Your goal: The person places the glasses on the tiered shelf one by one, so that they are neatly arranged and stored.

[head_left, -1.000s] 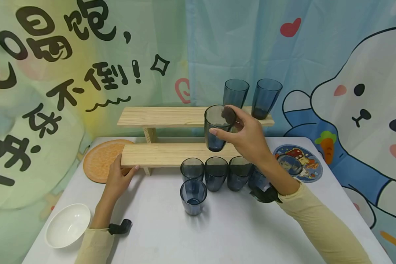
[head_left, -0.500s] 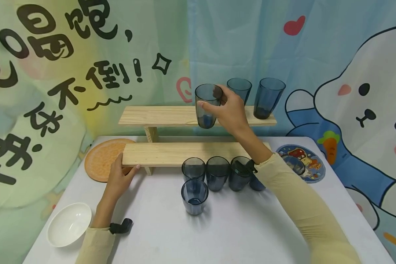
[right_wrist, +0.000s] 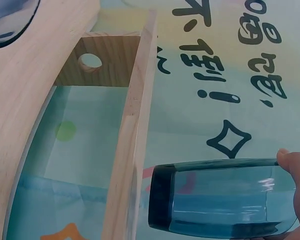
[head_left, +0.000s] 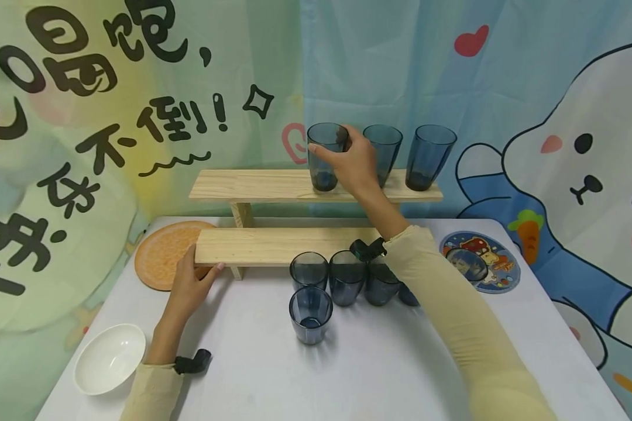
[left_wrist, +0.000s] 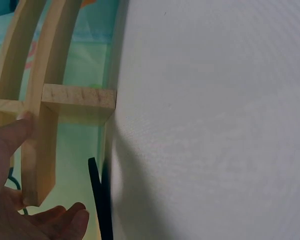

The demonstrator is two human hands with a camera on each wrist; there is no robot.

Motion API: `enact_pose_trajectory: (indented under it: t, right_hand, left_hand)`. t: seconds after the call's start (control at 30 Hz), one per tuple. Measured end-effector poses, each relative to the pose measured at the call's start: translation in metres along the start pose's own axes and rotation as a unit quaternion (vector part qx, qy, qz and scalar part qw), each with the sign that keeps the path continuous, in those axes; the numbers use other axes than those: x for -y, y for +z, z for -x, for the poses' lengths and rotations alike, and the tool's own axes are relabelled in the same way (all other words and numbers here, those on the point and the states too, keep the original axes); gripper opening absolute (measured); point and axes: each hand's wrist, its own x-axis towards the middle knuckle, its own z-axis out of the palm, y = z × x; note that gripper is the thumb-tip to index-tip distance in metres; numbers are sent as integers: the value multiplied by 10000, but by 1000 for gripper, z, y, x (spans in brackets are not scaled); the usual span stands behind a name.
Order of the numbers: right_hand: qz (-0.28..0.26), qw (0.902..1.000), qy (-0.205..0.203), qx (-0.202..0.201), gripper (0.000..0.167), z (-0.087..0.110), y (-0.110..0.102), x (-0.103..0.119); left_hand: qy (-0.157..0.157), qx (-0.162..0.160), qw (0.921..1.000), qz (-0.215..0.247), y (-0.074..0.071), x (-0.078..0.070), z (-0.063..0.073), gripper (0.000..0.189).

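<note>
Left hand grips the lower shelf, likely steadying it; right hand holds a blue tumbler upright, probably for stability.

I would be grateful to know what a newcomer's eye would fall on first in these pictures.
Probably the blue glass in the person's right grip, at the upper shelf, left of two similar glasses. Next might come the big white cartoon animal at the right of the backdrop, with bold black writing on the left. Below, more glasses stand on the white table in front of the lower shelf.
</note>
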Motion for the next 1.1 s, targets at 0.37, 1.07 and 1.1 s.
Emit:
enact_pose_trajectory:
  t: [0.37,1.07,1.1]
  right_hand:
    - [-31,9999,128,22,51,-10,10,-3]
    - [465,9962,646,356,101,-15,12,-5]
    - [520,9958,639,388,103,-14,12,-5]
  left_hand:
    - [-36,38,10000,7,1,-2,-1,76]
    - [-455,211,9986,-182,-3,-6,3,87]
    - [-426,194,9988,-176,-3,-5,2,86]
